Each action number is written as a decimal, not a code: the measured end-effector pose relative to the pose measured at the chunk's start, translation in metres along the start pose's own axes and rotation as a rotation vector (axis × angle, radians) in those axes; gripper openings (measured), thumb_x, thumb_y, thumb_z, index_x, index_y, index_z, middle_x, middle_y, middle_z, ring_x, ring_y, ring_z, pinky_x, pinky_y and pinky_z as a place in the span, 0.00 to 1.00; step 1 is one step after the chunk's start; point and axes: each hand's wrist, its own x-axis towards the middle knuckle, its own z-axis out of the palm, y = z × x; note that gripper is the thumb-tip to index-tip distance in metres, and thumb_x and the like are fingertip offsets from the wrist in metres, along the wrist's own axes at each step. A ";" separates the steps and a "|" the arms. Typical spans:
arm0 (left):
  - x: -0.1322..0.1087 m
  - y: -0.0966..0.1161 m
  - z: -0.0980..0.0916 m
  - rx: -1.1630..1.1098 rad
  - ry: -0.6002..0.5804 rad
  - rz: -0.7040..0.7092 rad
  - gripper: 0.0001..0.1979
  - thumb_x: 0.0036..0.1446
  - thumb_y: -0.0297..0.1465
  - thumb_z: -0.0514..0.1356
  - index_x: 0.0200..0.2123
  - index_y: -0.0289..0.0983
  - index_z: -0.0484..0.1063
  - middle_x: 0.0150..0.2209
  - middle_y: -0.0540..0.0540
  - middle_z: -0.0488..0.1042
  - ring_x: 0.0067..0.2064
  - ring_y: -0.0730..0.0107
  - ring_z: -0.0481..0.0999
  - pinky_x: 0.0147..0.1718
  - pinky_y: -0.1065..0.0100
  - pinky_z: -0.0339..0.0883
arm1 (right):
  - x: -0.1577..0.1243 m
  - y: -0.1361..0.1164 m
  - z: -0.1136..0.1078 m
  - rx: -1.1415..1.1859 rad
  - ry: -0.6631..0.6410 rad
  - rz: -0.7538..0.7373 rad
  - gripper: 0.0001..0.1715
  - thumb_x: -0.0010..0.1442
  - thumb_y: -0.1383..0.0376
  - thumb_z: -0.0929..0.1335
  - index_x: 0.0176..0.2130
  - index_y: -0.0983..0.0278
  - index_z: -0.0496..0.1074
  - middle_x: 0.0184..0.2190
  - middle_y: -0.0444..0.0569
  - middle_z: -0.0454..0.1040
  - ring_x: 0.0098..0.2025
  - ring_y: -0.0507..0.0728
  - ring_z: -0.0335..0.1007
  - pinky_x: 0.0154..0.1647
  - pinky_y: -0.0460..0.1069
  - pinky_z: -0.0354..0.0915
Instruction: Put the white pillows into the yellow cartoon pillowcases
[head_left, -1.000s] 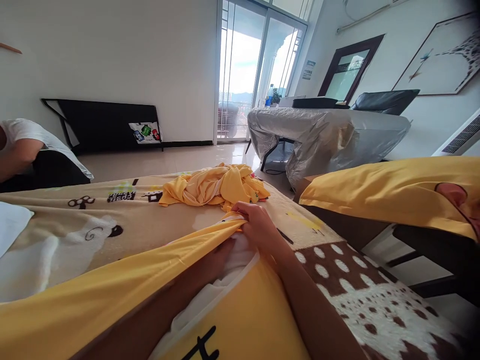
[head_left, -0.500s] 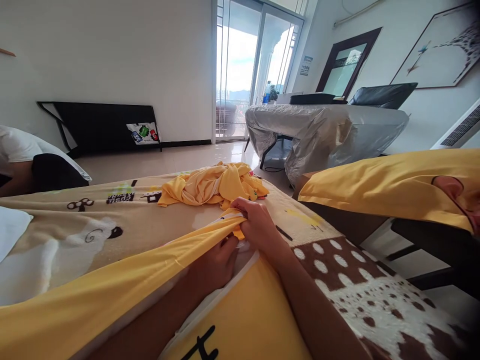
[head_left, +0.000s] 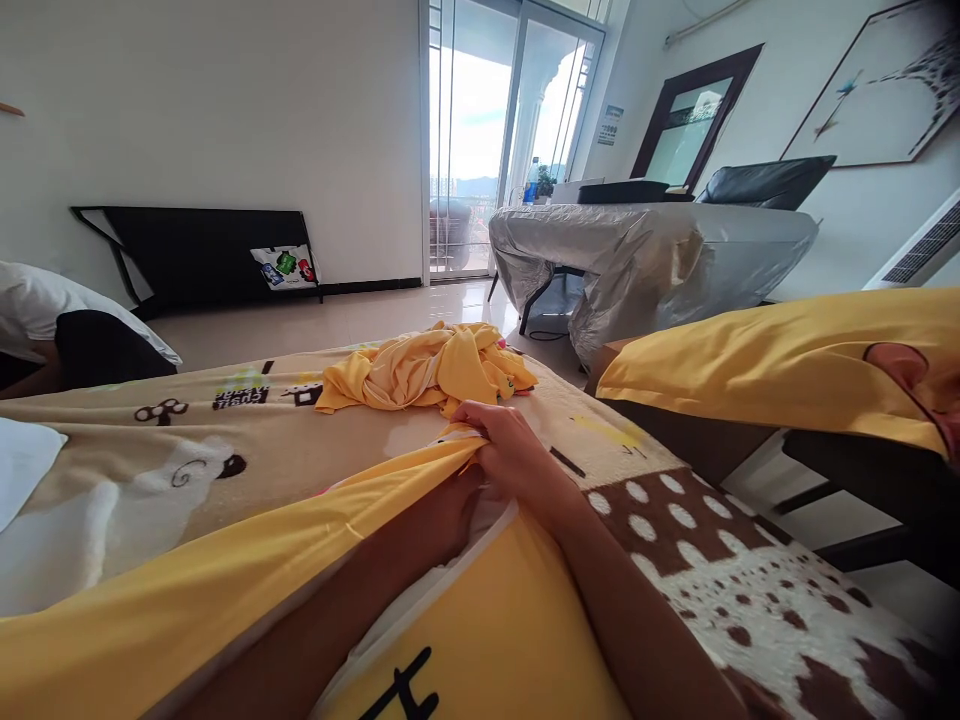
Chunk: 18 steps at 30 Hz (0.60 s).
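Observation:
A yellow pillowcase point(head_left: 187, 590) stretches across the near part of the bed, with a white pillow point(head_left: 420, 605) partly inside it. My left hand point(head_left: 442, 515) reaches into the case's opening, and its fingers are mostly hidden under the yellow cloth. My right hand point(head_left: 514, 455) pinches the far corner of the pillowcase opening, fingers closed on the cloth. A crumpled yellow cloth point(head_left: 424, 370) lies further away on the bed.
The bed carries a beige cartoon-print blanket point(head_left: 225, 440) with a brown spotted area at right. A yellow pillow point(head_left: 787, 370) rests on a dark chair at right. Another person's white sleeve point(head_left: 45, 300) shows at far left. A silver-covered table point(head_left: 645, 250) stands beyond the bed.
My left hand has slid deeper under the yellow cloth. My right hand keeps its grip on the corner. The view has shifted slightly.

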 end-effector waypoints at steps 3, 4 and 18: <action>0.000 -0.002 0.002 0.027 0.004 -0.025 0.20 0.61 0.32 0.47 0.55 0.38 0.64 0.56 0.37 0.67 0.57 0.49 0.65 0.56 0.45 0.59 | 0.000 0.002 0.001 -0.009 0.019 0.016 0.24 0.39 0.77 0.58 0.35 0.62 0.71 0.30 0.42 0.74 0.35 0.54 0.65 0.35 0.44 0.54; 0.000 -0.002 0.002 0.030 0.018 -0.026 0.19 0.61 0.32 0.48 0.54 0.38 0.65 0.55 0.37 0.67 0.57 0.49 0.66 0.56 0.45 0.59 | 0.000 0.003 0.001 -0.019 0.024 0.021 0.24 0.39 0.77 0.59 0.35 0.62 0.71 0.30 0.42 0.75 0.35 0.54 0.65 0.35 0.44 0.54; 0.004 -0.017 0.019 -0.221 0.217 -0.273 0.18 0.61 0.38 0.53 0.52 0.37 0.66 0.52 0.41 0.70 0.52 0.58 0.70 0.51 0.50 0.65 | 0.003 0.005 0.008 -0.034 0.037 -0.008 0.21 0.41 0.77 0.59 0.34 0.63 0.71 0.29 0.43 0.75 0.33 0.53 0.66 0.34 0.44 0.54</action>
